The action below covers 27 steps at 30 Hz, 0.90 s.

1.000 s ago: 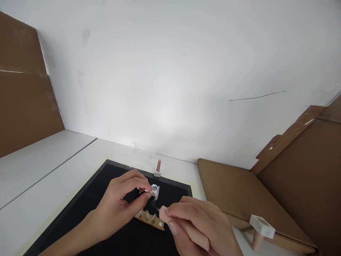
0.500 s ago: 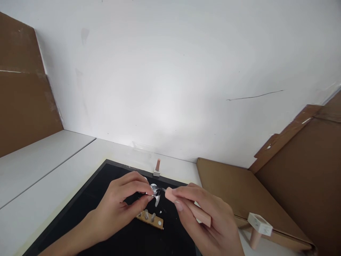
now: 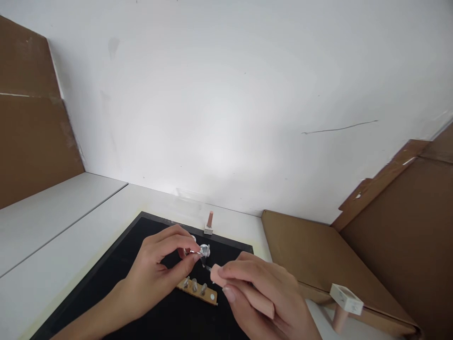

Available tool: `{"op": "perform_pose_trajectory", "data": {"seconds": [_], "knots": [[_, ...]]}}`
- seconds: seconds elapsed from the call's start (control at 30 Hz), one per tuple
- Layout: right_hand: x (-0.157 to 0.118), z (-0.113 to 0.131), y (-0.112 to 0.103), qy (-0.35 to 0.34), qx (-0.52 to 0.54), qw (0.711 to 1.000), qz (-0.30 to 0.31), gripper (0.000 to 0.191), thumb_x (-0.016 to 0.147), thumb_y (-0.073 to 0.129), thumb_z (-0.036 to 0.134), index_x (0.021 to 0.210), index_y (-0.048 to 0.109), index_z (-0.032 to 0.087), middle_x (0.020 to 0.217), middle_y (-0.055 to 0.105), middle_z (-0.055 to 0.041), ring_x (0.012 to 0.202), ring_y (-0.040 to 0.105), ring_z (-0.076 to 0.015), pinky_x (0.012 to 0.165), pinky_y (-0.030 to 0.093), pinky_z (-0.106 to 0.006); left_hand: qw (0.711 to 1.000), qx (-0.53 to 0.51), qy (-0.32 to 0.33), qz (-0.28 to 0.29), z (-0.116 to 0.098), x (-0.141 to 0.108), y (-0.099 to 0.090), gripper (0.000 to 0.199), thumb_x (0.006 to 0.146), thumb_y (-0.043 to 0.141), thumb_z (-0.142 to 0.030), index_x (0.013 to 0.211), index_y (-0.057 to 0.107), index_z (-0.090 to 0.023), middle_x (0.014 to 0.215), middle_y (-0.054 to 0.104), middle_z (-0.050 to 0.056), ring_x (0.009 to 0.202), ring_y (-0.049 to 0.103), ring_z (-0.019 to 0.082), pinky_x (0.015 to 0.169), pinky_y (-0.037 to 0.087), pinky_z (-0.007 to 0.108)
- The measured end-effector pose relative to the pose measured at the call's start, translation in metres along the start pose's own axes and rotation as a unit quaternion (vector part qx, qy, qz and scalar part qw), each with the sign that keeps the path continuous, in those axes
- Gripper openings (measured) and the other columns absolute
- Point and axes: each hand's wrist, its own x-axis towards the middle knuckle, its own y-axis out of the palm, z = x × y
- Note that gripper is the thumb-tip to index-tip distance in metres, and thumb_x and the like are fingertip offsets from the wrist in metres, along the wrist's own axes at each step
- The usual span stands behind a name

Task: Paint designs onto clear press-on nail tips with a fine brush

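Note:
My left hand (image 3: 163, 269) pinches a small shiny metallic piece between thumb and fingers, above the black mat (image 3: 123, 264). In my right hand (image 3: 269, 293) is a pink-handled tool (image 3: 244, 290), whose thin dark tip reaches the fingertips of my left hand. Just behind those fingertips lies a small round silvery-white item (image 3: 205, 250). Nearer to me, a yellow-brown strip (image 3: 198, 290) rests on the mat with several small clear pieces on it and a white dot at its right end. What exactly my left fingers grip is partly hidden.
A small pink peg on a white square base (image 3: 208, 230) stands at the mat's back edge. To the right are a flat cardboard box (image 3: 318, 250) and a white square block on a pink stem (image 3: 346, 299). Brown cardboard panels flank the white back wall.
My right hand and the pink-handled tool have moved left and slightly down, the tip now under my left fingertips. The whitish flake near the tip is no longer where it was.

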Motion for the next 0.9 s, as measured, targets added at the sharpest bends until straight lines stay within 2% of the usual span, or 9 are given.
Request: {"op": "perform_pose_trajectory", "data": {"seconds": [0.2, 0.53, 0.67, 0.9], "knots": [[0.005, 0.004, -0.003, -0.004, 0.019, 1.0, 0.008, 0.024, 0.078, 0.052, 0.002, 0.088, 0.058, 0.023, 0.072, 0.07, 0.0033, 0.057, 0.062, -0.0082, 0.056, 0.049, -0.016, 1.0, 0.009, 0.007, 0.004, 0.001, 0.001, -0.002, 0.02, 0.078, 0.059, 0.0, 0.085, 0.062, -0.019, 0.073, 0.063, 0.001, 0.062, 0.06, 0.011, 0.055, 0.051, 0.019], [-0.001, -0.006, 0.0, 0.043, -0.021, 0.998, -0.047, 0.013, 0.085, 0.053, 0.012, 0.088, 0.061, 0.022, 0.066, 0.066, 0.0016, 0.053, 0.059, -0.0101, 0.049, 0.046, -0.019, 0.999, 0.007, 0.043, 0.016, -0.002, -0.007, -0.005, 0.021, 0.079, 0.057, 0.002, 0.086, 0.065, -0.016, 0.077, 0.065, 0.005, 0.064, 0.064, 0.012, 0.055, 0.051, 0.018], [-0.003, -0.009, 0.002, 0.028, -0.02, 0.996, -0.076, 0.016, 0.084, 0.052, 0.01, 0.09, 0.06, 0.022, 0.066, 0.064, 0.002, 0.054, 0.058, -0.01, 0.049, 0.046, -0.019, 0.999, 0.006, 0.042, 0.005, 0.0, -0.008, -0.002, 0.021, 0.078, 0.057, 0.002, 0.085, 0.065, -0.016, 0.076, 0.065, 0.005, 0.064, 0.063, 0.011, 0.055, 0.051, 0.016], [-0.004, -0.009, 0.001, -0.001, 0.007, 1.0, 0.0, 0.022, 0.081, 0.049, 0.003, 0.092, 0.058, 0.021, 0.068, 0.063, 0.0007, 0.054, 0.055, -0.0097, 0.049, 0.042, -0.019, 1.0, 0.015, 0.021, -0.004, 0.002, -0.004, 0.002, 0.019, 0.078, 0.058, 0.0, 0.083, 0.064, -0.017, 0.074, 0.064, 0.003, 0.063, 0.062, 0.011, 0.054, 0.05, 0.018]]}}
